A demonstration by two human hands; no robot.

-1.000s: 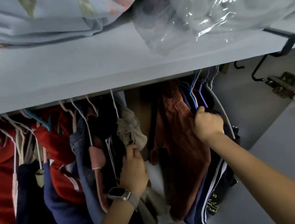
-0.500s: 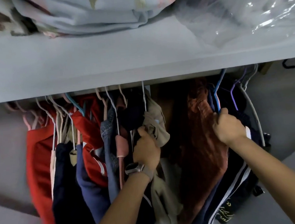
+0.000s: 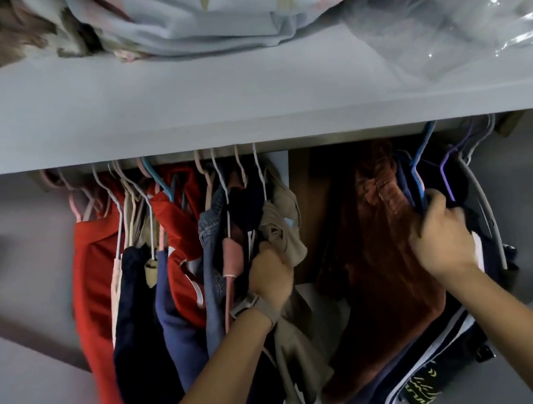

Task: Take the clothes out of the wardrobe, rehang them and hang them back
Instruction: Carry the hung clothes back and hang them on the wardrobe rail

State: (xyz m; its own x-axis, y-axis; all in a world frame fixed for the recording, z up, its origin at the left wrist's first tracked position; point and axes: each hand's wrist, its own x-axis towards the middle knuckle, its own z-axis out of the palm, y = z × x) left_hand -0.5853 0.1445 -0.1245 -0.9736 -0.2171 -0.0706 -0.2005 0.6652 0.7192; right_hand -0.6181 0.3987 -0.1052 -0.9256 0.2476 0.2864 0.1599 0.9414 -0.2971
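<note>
L hand (image 3: pixel 269 277), fingers curled, grips crumpled beige cotton garment (image 3: pixel 284 233) hanging mid-rail w/ red and navy clothes. R hand (image 3: pixel 441 240), fingers curled, grips dark navy clothes (image 3: pixel 424 182) on blue wire hanger (image 3: pixel 420 156), beside rust-brown velvety garment (image 3: pixel 377 238), under grey wardrobe shelf (image 3: pixel 180 111).

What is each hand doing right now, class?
Left hand: grips the beige garment.
Right hand: grips the dark clothes beside the rust-brown garment.

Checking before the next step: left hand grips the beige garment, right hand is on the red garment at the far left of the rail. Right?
Not quite. The left hand does grip the beige garment, but the head view shows the right hand in the dark clothes at the right end of the rail, beside the rust-brown garment.
</note>
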